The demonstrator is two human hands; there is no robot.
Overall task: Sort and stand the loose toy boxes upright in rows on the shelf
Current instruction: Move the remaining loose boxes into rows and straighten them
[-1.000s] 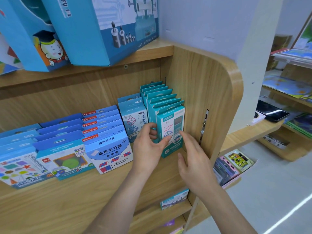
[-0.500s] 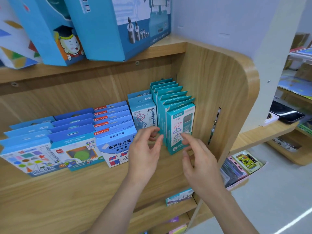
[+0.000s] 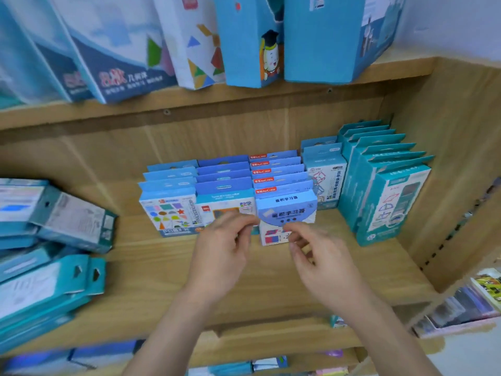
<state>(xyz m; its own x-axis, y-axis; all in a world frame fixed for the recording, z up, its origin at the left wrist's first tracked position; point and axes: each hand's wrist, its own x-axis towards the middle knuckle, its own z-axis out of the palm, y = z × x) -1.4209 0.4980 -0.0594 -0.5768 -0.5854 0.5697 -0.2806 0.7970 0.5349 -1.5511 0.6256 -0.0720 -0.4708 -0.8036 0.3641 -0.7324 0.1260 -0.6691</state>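
Lying flat on shelf [image 3: 141,272], loose teal boxes [image 3: 67,226] sat at 9 o'clock from hands, long sides left-to-right; left hand [image 3: 219,256] was nearer; right hand [image 3: 322,264] further; both loosely curled, held nothing.

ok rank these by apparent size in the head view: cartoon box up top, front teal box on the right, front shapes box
1. cartoon box, largest, though cut off at the frame's top
2. front teal box
3. front shapes box, clearly smallest
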